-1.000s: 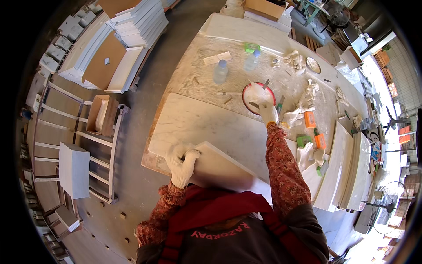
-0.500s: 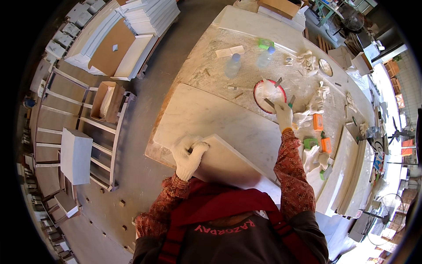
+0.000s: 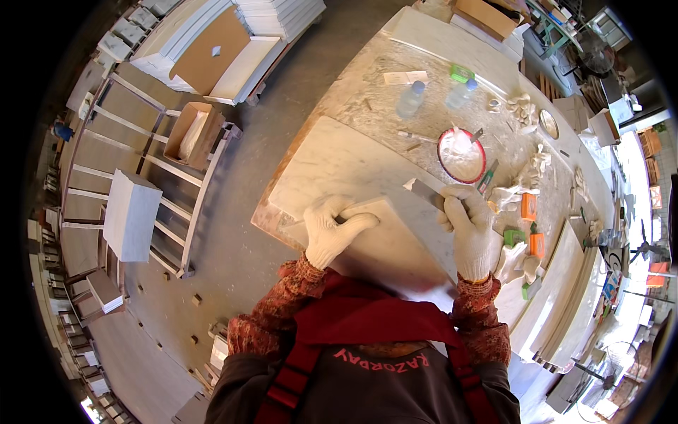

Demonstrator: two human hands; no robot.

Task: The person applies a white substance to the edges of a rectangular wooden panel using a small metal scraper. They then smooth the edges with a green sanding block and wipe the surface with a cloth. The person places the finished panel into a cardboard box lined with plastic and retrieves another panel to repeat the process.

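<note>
My left hand (image 3: 329, 232), in a white knit glove, grips the upper left corner of a tilted marble tile (image 3: 395, 244), thumb lying over its edge. My gloved right hand (image 3: 469, 227) is closed on a putty knife (image 3: 428, 193). The knife's flat metal blade points left above the slab, with a dab of white paste on its tip. Under the tile lies a larger marble slab (image 3: 339, 162), flat on the worktable. Beyond the right hand stands a red-rimmed bowl (image 3: 484, 167) of white paste, with another blade (image 3: 478, 134) resting in it.
Two plastic bottles (image 3: 410, 101) stand behind the bowl. Orange boxes (image 3: 529, 207), crumpled gloves (image 3: 510, 263) and a green-handled cutter (image 3: 488, 177) lie at the right. Stone strips (image 3: 565, 290) line the right edge. A slatted rack (image 3: 176, 219) with a carton (image 3: 192, 136) stands left.
My right hand has drawn the putty knife back from beside the bowl toward the tile. My left hand keeps its hold on the tile's corner. The whole view has shifted slightly.
</note>
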